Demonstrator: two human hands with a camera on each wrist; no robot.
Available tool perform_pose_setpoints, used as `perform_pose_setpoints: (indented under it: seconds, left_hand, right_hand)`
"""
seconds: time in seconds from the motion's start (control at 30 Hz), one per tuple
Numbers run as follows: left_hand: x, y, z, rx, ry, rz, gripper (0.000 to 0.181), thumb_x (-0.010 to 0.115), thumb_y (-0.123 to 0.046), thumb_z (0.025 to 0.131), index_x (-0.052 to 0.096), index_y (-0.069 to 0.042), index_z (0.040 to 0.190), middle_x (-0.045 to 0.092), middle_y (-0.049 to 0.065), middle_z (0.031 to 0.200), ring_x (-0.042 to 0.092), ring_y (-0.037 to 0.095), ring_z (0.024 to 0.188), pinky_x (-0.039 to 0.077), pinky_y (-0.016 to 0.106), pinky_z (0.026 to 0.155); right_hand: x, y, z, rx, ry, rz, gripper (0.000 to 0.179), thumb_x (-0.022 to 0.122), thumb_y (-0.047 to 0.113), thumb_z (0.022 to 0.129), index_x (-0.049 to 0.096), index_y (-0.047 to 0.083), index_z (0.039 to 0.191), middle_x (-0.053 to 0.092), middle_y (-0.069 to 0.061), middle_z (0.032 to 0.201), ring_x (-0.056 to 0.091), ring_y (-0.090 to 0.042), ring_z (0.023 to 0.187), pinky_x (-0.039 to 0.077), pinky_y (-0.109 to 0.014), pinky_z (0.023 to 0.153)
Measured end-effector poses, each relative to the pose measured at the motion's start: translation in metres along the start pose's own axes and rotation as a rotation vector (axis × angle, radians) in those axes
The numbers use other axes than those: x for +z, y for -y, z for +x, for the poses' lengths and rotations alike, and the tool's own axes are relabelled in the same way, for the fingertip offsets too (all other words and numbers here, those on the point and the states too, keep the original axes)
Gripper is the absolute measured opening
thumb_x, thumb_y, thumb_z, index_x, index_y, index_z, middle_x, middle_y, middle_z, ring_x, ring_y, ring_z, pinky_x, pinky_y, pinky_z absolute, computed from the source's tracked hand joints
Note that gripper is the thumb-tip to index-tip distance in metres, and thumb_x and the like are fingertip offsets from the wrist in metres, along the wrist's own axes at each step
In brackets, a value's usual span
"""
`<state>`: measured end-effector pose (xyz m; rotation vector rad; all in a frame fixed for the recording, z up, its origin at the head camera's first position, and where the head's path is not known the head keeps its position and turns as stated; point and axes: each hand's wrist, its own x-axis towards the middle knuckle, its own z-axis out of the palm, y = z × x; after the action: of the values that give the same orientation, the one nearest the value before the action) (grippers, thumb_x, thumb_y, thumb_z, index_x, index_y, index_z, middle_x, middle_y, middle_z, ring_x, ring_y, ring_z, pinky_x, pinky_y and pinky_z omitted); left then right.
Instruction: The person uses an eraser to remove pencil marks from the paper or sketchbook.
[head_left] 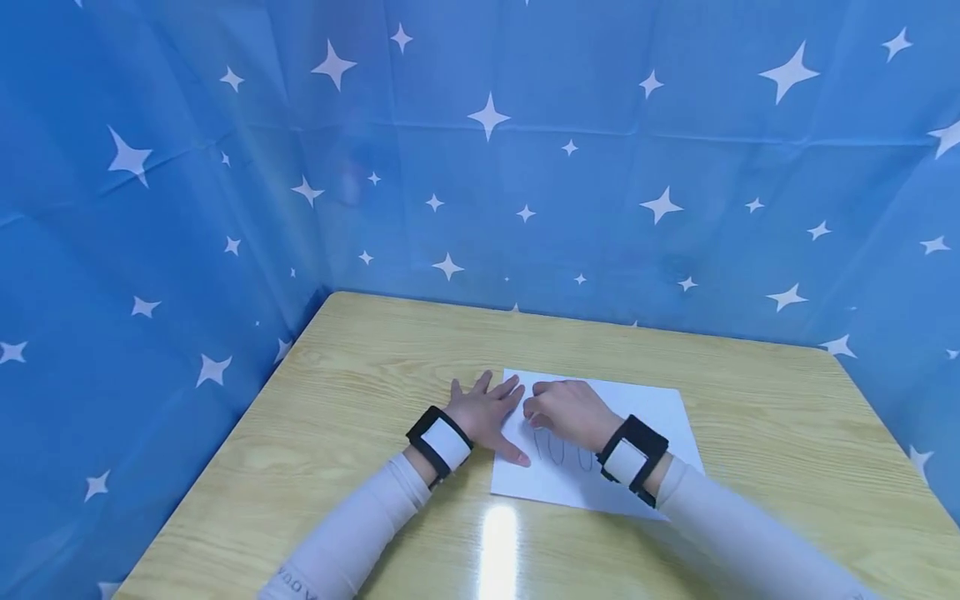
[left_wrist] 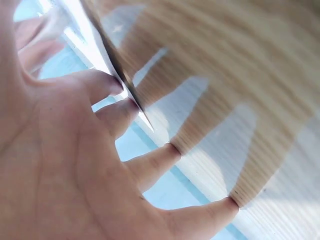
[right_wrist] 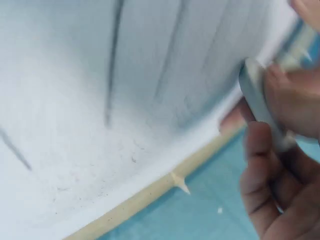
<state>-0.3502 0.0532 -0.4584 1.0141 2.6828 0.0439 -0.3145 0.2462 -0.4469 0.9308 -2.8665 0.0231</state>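
A white sheet of paper point(head_left: 652, 408) lies on the table, bearing pencil strokes, some of them looped point(head_left: 556, 452). My left hand point(head_left: 483, 417) spreads its fingers at the sheet's left edge. Its thumb rests on the paper, and in the left wrist view the fingertips point(left_wrist: 232, 201) touch the tabletop and the sheet's edge. Over the upper left of the paper, my right hand point(head_left: 573, 412) pinches a pale eraser point(right_wrist: 257, 95) between thumb and curled fingers. The eraser is hidden in the head view. Dark crumbs point(right_wrist: 134, 160) and faded strokes show on the paper in the right wrist view.
The wood-grain table point(head_left: 360, 358) reaches back to a blue curtain with white stars point(head_left: 570, 208). A bright light reflection point(head_left: 498, 542) falls on the tabletop in front of the sheet. Both wrists wear black straps.
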Motion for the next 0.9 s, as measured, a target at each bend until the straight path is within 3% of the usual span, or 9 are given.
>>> perform_pose_setpoints:
  seconds: [0.1,0.17,0.3,0.4,0.47,0.6,0.7,0.8,0.9]
  left_hand:
    - [-0.004,-0.001,0.001,0.009,-0.006,0.022,0.117,0.059,-0.083,0.063,0.018,-0.025,0.155,0.011,-0.006,0.162,0.008,0.035,0.143,0.019,0.078,0.103]
    - [-0.008,0.0,0.002,0.006,-0.012,0.036,0.117,0.059,-0.083,0.062,0.017,-0.025,0.155,0.011,-0.006,0.162,0.007,0.034,0.143,0.018,0.078,0.103]
    - [-0.016,0.007,0.001,-0.018,-0.009,0.059,0.119,0.06,-0.083,0.061,0.016,-0.025,0.155,0.009,-0.007,0.162,0.004,0.034,0.143,0.016,0.077,0.104]
    - [-0.014,0.009,0.0,-0.015,0.006,0.045,0.119,0.061,-0.083,0.061,0.016,-0.024,0.155,0.009,-0.006,0.162,0.004,0.035,0.143,0.015,0.078,0.104]
    - [-0.01,0.009,0.0,-0.008,0.012,0.034,0.119,0.061,-0.082,0.061,0.017,-0.024,0.155,0.01,-0.005,0.162,0.005,0.036,0.143,0.016,0.078,0.104]
    - [0.004,0.006,-0.001,0.0,0.021,0.016,0.118,0.06,-0.083,0.062,0.018,-0.025,0.155,0.011,-0.005,0.162,0.007,0.037,0.143,0.018,0.078,0.103]
    - [0.011,0.003,0.0,0.011,0.023,-0.003,0.116,0.059,-0.083,0.063,0.017,-0.026,0.155,0.01,-0.006,0.162,0.007,0.037,0.143,0.018,0.079,0.102]
    - [0.01,0.001,0.001,0.016,0.008,-0.011,0.116,0.059,-0.083,0.063,0.018,-0.026,0.155,0.011,-0.006,0.162,0.007,0.036,0.143,0.017,0.078,0.103]
    - [0.002,0.002,0.001,0.0,0.004,0.004,0.118,0.06,-0.083,0.062,0.018,-0.025,0.155,0.011,-0.006,0.162,0.006,0.035,0.143,0.017,0.078,0.104]
  right_hand:
    - [-0.002,0.0,-0.003,-0.019,0.025,-0.053,0.013,0.078,0.016,0.077,0.077,0.021,0.09,0.064,0.004,0.076,0.05,-0.005,0.055,0.05,-0.023,0.053]
    - [-0.008,-0.009,-0.014,0.011,0.042,-0.071,0.011,0.079,0.016,0.077,0.076,0.02,0.087,0.061,0.004,0.072,0.047,-0.006,0.052,0.046,-0.023,0.051]
    - [-0.017,-0.033,-0.043,0.076,0.068,-0.056,0.012,0.08,0.011,0.075,0.072,0.019,0.078,0.053,0.006,0.065,0.042,-0.008,0.05,0.041,-0.024,0.048]
    - [-0.018,-0.041,-0.054,0.091,0.085,-0.02,0.016,0.079,0.005,0.074,0.07,0.018,0.074,0.051,0.007,0.064,0.041,-0.008,0.05,0.041,-0.024,0.047]
    - [-0.015,-0.038,-0.048,0.091,0.09,0.013,0.015,0.08,0.005,0.073,0.072,0.017,0.075,0.056,0.006,0.065,0.045,-0.007,0.053,0.045,-0.025,0.05]
    - [-0.004,-0.01,-0.014,0.075,0.104,0.084,0.013,0.079,0.013,0.076,0.077,0.016,0.089,0.069,0.002,0.079,0.058,-0.008,0.065,0.056,-0.029,0.064]
    - [0.005,0.012,0.004,0.016,0.105,0.045,0.018,0.077,0.018,0.079,0.076,0.016,0.097,0.071,0.0,0.09,0.062,-0.009,0.07,0.058,-0.03,0.069]
    - [0.007,0.014,0.001,-0.03,0.09,-0.044,0.016,0.077,0.018,0.079,0.075,0.016,0.095,0.067,0.0,0.085,0.058,-0.01,0.063,0.056,-0.028,0.062]
    - [0.0,-0.003,-0.02,0.004,0.089,-0.086,0.012,0.079,0.017,0.076,0.074,0.017,0.087,0.059,0.002,0.072,0.048,-0.009,0.053,0.047,-0.025,0.052]
